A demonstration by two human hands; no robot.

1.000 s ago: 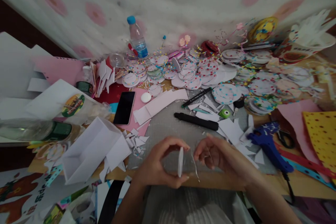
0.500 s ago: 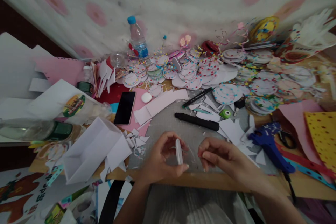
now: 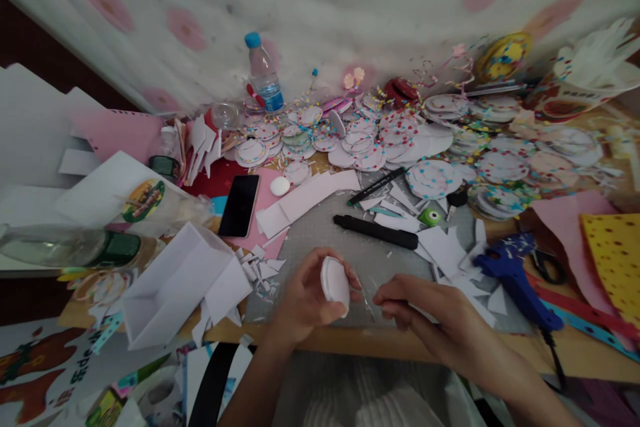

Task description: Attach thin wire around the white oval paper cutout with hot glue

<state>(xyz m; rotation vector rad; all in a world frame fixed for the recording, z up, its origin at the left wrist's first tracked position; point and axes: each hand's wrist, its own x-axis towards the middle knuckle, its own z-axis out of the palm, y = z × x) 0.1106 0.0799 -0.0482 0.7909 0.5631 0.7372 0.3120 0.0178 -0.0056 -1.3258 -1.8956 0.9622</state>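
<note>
My left hand [image 3: 310, 297] holds a small stack of white paper discs [image 3: 335, 285] by its edges, thumb at the lower front and fingers round the far side. The discs' flat face is turned partly up and to the right. A thin, pale strand [image 3: 367, 295] shows just right of the discs; whether it hangs from them or lies on the mat I cannot tell. To the right, apart from the discs, my right hand [image 3: 420, 307] is closed in a pinch, thumb against forefinger. Anything between those fingertips is too small to make out.
A black marker [image 3: 375, 231] lies on the grey cutting mat [image 3: 310, 233]. A blue glue gun [image 3: 520, 280] and paper scraps are at right. At left are a phone [image 3: 239, 205] and a white paper box [image 3: 175, 287]. Decorated discs and a water bottle [image 3: 265, 73] line the back.
My left hand has turned the disc stack from edge-on so its flat face shows. My right hand has dropped slightly, and its fingers have drawn closer together.
</note>
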